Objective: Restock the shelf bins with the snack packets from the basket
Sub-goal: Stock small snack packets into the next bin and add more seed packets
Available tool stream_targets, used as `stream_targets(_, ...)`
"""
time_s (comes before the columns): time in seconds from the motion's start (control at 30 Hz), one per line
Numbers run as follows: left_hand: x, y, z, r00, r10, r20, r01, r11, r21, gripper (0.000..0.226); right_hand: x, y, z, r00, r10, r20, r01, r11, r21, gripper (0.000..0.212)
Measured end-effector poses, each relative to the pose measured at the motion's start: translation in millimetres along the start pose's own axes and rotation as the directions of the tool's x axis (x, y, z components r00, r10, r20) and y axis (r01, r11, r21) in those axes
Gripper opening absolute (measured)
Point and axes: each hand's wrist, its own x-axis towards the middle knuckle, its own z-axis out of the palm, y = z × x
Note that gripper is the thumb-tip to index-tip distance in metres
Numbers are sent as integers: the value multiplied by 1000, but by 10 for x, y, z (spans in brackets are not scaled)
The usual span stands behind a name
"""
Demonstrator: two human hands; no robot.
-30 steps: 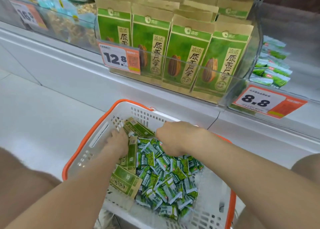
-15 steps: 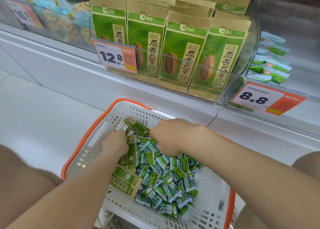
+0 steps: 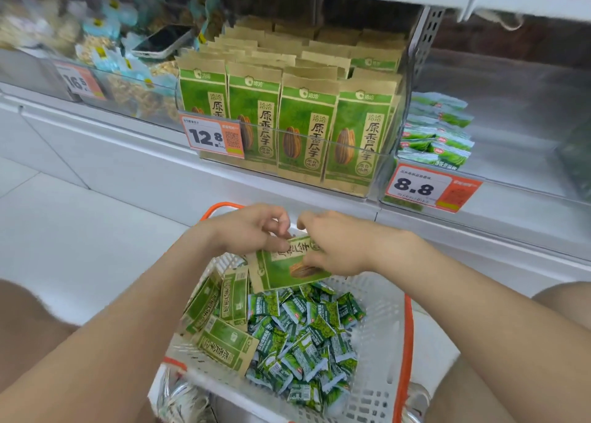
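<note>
A white basket with an orange rim (image 3: pixel 380 320) sits on the floor in front of me. It holds several small green snack packets (image 3: pixel 303 336) and a few flat green-and-tan seed bags (image 3: pixel 224 342) along its left side. My left hand (image 3: pixel 252 231) and my right hand (image 3: pixel 332 243) both grip one green-and-tan seed bag (image 3: pixel 281 269), lifted above the basket's far end and lying sideways. On the shelf, a clear bin (image 3: pixel 351 154) is packed with upright bags of the same kind. To its right, a bin (image 3: pixel 438 135) holds a stack of small green packets.
Price tags read 12.8 (image 3: pixel 212 136) and 8.8 (image 3: pixel 428 189). A phone (image 3: pixel 163 42) lies on nut packets in the left bin (image 3: pixel 128 80). The white shelf ledge (image 3: pixel 319 205) runs just beyond the basket. My bare knees flank the basket.
Both hands have come up out of the basket's packet pile holding one seed bag between them. The view has tilted upward, showing more of the shelf.
</note>
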Motion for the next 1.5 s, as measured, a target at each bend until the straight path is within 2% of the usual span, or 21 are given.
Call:
stream_targets(0.07, -105, 193, -18, 994, 108, 3, -107, 983, -152, 23, -82, 12, -14, 996, -2, -86, 7, 998, 63, 47)
stream_targets(0.17, -225, 414, 18, 955, 148, -257, -227, 924, -307, 32, -234, -28, -90, 935, 41, -351, -18, 998, 67, 51)
stream_targets(0.23, -278, 549, 79, 880, 91, -465, -283, 888, -362, 37, -322, -57, -155, 838, 119, -532, -81, 992, 94, 55)
stream_targets(0.3, -311, 679, 127, 858, 57, -511, -294, 870, -395, 42, -390, -89, -191, 725, 230, -649, -126, 971, 205, 53)
stream_targets(0.37, -317, 790, 184, 854, 95, -512, -311, 882, -355, 52, -448, -144, -204, 619, 300, -726, -119, 949, 291, 52)
stream_targets(0.43, -299, 871, 230, 785, 149, -601, -369, 892, -260, 61, -479, -163, -196, 568, 311, -762, -104, 946, 308, 52)
stream_targets(0.47, -294, 896, 234, 734, 182, -654, -388, 903, -184, 65, -487, -146, -199, 584, 310, -750, -98, 944, 314, 52)
stream_targets(0.53, -278, 928, 199, 652, 269, -708, -387, 922, -6, 70, -514, -71, -247, 689, 283, -667, -67, 941, 330, 51)
stream_targets(0.6, -257, 971, 169, 647, 366, -670, -376, 916, 137, 69, -556, -11, -334, 793, 215, -570, 77, 893, 444, 44)
stream_targets(0.67, -238, 1055, 204, 638, 430, -639, -398, 894, 205, 64, -602, 38, -456, 816, 183, -549, 206, 794, 571, 31)
stream_targets(0.8, -179, 1199, 254, 525, 425, -738, -498, 856, 138, 51, -700, 159, -738, 791, 269, -550, 271, 651, 709, 22)
stream_targets(0.83, -161, 1214, 245, 489, 418, -766, -506, 851, 141, 47, -735, 181, -808, 736, 302, -606, 315, 639, 701, 22)
stream_targets(0.87, -143, 1218, 235, 453, 409, -792, -500, 852, 155, 39, -770, 199, -877, 642, 342, -686, 373, 643, 669, 22)
stream_targets(0.97, -85, 1214, 211, 364, 430, -826, -403, 873, 276, 13, -860, 242, -1029, 273, 394, -877, 514, 711, 480, 26)
stream_targets(1.0, -67, 1210, 211, 359, 448, -819, -375, 873, 313, 11, -871, 261, -1052, 204, 380, -902, 519, 739, 429, 27)
stream_targets(1.07, 1, 1166, 205, 365, 493, -790, -326, 862, 387, 17, -857, 311, -1071, 155, 339, -928, 475, 798, 371, 29)
stream_targets(1.13, 61, 1112, 200, 372, 533, -760, -243, 846, 475, 22, -800, 376, -1074, 201, 277, -940, 383, 861, 335, 30)
stream_targets(1.23, 88, 1081, 222, 367, 561, -742, -156, 823, 546, 24, -663, 460, -1060, 357, 220, -908, 266, 908, 324, 30)
stream_targets(1.3, 84, 1100, 228, 355, 573, -739, -129, 812, 569, 23, -569, 517, -1055, 425, 218, -878, 124, 947, 296, 28)
stream_targets(1.37, 84, 1110, 217, 358, 578, -733, -131, 808, 574, 24, -501, 566, -1085, 440, 240, -865, -42, 968, 247, 29)
stream_targets(1.5, 92, 1058, 169, 376, 585, -719, -153, 804, 574, 27, -419, 607, -1206, 484, 344, -805, -260, 934, 243, 25)
